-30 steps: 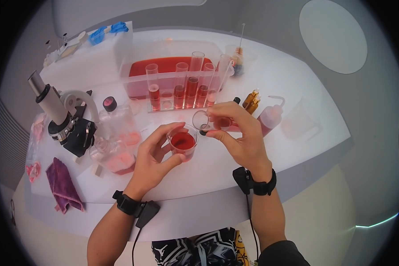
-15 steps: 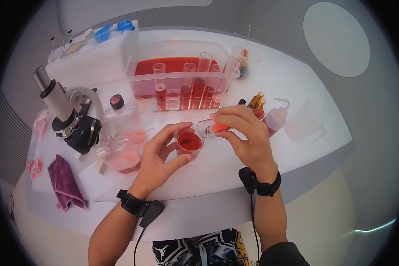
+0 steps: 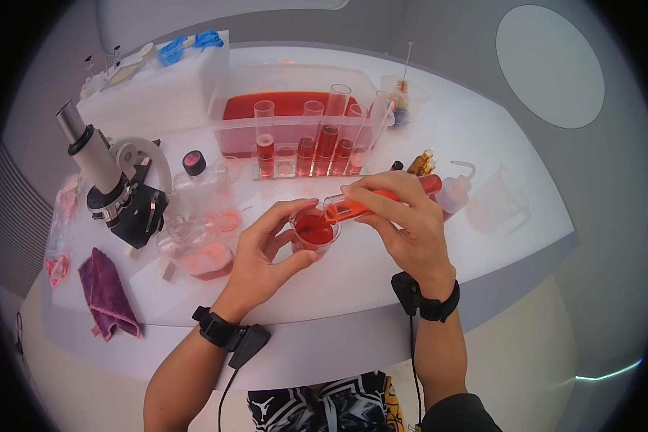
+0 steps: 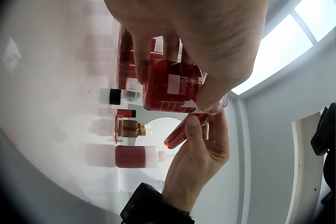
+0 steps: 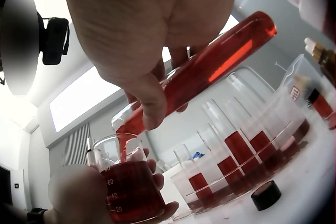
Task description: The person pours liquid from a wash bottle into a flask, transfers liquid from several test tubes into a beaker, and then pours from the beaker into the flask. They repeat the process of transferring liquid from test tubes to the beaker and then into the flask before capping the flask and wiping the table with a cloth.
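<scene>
My left hand point(image 3: 263, 248) grips a small glass beaker point(image 3: 315, 230) by its sides, upright and partly filled with red liquid; a 100 ml mark shows on it in the left wrist view. Between the thumb and fingers of my right hand point(image 3: 410, 234) is a test tube point(image 5: 226, 58) of red liquid. Its mouth tilts down over the beaker's rim, and in the right wrist view a red stream point(image 5: 123, 148) runs from it into the beaker. Just behind the hands stands a clear rack point(image 3: 266, 175) of several test tubes, most of them holding red liquid.
A plastic tub point(image 3: 232, 144) of red liquid sits behind the rack. To the left are a microscope point(image 3: 111, 180), clear bottles point(image 3: 201, 248) and a purple cloth point(image 3: 108, 295). Amber bottles point(image 3: 421, 164), a wash bottle point(image 3: 453, 194) and a clear beaker point(image 3: 500, 205) stand right.
The test tube has tipped further, its base rising to the right, and its mouth has come over the beaker. Red liquid has run forward to the mouth. My left hand keeps its grip.
</scene>
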`<state>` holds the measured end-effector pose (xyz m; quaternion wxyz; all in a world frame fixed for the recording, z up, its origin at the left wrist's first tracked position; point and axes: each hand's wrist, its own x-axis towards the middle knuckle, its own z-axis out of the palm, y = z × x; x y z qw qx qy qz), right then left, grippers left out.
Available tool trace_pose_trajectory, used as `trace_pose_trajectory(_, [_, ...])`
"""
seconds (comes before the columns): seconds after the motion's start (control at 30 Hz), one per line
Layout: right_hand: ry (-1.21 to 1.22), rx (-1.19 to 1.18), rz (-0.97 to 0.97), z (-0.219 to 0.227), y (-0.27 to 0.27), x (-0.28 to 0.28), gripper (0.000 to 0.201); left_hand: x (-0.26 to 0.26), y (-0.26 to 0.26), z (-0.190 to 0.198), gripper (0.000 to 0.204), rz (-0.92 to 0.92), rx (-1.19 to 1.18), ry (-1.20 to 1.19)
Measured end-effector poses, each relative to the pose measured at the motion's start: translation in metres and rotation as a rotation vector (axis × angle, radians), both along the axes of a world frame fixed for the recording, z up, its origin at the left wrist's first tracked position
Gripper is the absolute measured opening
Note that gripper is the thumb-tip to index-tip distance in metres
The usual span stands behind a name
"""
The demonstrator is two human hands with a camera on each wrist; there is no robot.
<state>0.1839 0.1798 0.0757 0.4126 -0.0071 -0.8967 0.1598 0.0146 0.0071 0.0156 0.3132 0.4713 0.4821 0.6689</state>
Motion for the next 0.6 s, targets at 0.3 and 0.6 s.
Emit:
trace_pose_trajectory(0.3, [-0.004, 0.009, 0.004, 0.002, -0.0008, 0.0, 0.042, 0.0001, 0.0004, -0.0009, 0.065, 0.001, -0.002, 0.002])
trace_pose_trajectory(0.6, [-0.003, 0.004, 0.001, 0.0014, -0.001, -0.0005, 0.044, 0.0007, 0.0002, 0.001, 0.065, -0.006, 0.001, -0.003])
